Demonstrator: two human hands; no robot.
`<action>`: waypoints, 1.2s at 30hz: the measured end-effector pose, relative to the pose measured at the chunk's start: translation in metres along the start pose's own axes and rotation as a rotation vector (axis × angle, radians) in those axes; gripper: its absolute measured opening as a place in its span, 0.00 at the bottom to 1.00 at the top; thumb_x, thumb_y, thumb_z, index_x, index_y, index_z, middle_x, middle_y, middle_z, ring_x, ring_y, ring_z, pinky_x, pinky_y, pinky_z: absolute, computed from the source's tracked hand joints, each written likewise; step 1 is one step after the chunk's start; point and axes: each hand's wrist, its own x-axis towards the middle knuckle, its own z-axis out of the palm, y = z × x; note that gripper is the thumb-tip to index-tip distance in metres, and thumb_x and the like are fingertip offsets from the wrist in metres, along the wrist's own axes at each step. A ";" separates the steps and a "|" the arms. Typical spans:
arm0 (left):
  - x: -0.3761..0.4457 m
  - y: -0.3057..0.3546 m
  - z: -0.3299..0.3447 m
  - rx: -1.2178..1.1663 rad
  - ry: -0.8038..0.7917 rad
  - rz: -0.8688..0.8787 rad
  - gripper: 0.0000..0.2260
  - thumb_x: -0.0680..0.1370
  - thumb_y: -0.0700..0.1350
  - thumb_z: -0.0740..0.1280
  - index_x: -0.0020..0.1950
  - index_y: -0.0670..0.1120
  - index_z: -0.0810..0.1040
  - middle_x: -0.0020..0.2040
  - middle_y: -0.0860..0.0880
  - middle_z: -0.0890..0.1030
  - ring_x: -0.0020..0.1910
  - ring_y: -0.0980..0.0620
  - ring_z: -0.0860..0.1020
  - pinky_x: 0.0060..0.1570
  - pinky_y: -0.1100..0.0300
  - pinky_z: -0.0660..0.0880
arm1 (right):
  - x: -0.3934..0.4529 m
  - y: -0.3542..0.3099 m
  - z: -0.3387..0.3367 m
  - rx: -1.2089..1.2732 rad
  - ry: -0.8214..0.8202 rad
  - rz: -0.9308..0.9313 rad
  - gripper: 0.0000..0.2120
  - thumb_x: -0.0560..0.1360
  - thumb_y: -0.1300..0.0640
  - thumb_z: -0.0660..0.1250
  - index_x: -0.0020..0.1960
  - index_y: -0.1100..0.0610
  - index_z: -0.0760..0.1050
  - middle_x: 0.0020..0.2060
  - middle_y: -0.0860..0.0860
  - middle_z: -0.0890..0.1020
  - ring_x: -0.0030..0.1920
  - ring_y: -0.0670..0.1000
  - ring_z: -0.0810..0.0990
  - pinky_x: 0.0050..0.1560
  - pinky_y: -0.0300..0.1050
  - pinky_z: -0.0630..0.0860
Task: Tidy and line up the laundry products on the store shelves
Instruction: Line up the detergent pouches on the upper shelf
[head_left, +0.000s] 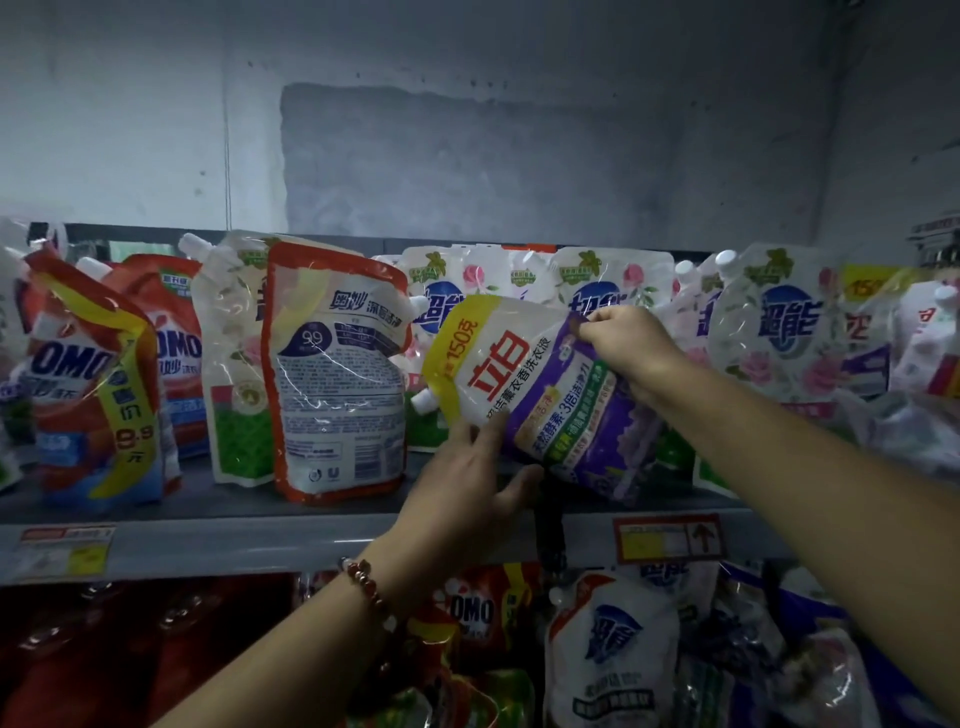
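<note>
Purple-and-white detergent pouch (540, 395) lies tilted on its side, spout to the left, held above the upper shelf (322, 540) in front of the floral pouches (779, 332). The right hand (631, 345) pinches its top edge; the left hand (467, 488) supports its lower edge with fingers (519, 486) spread. The step in hand looks like repositioning 1 stray pouch. Next, it needs turning upright and setting into the row.

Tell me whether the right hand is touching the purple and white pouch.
Touching. The head view shows the right hand pinching the upper edge of the purple and white pouch, fingers curled onto it.
</note>
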 end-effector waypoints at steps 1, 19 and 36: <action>0.001 0.002 0.000 -0.033 0.004 -0.020 0.33 0.80 0.62 0.60 0.81 0.56 0.50 0.77 0.50 0.59 0.74 0.51 0.63 0.68 0.55 0.65 | -0.001 0.002 -0.004 0.071 0.020 0.021 0.09 0.79 0.55 0.63 0.45 0.59 0.79 0.40 0.56 0.85 0.42 0.57 0.85 0.51 0.56 0.81; 0.041 0.027 0.026 -0.625 0.214 -0.082 0.58 0.65 0.54 0.81 0.78 0.65 0.40 0.72 0.51 0.64 0.66 0.52 0.71 0.64 0.54 0.74 | -0.021 0.021 -0.007 0.990 -0.002 0.329 0.13 0.77 0.50 0.67 0.52 0.60 0.81 0.43 0.59 0.86 0.45 0.61 0.84 0.44 0.54 0.80; 0.023 0.001 0.018 0.085 0.141 -0.071 0.48 0.72 0.65 0.70 0.79 0.60 0.40 0.73 0.46 0.62 0.68 0.47 0.67 0.62 0.50 0.73 | -0.053 0.057 0.027 0.790 0.014 0.308 0.09 0.78 0.60 0.65 0.58 0.56 0.74 0.46 0.54 0.84 0.42 0.54 0.85 0.33 0.46 0.81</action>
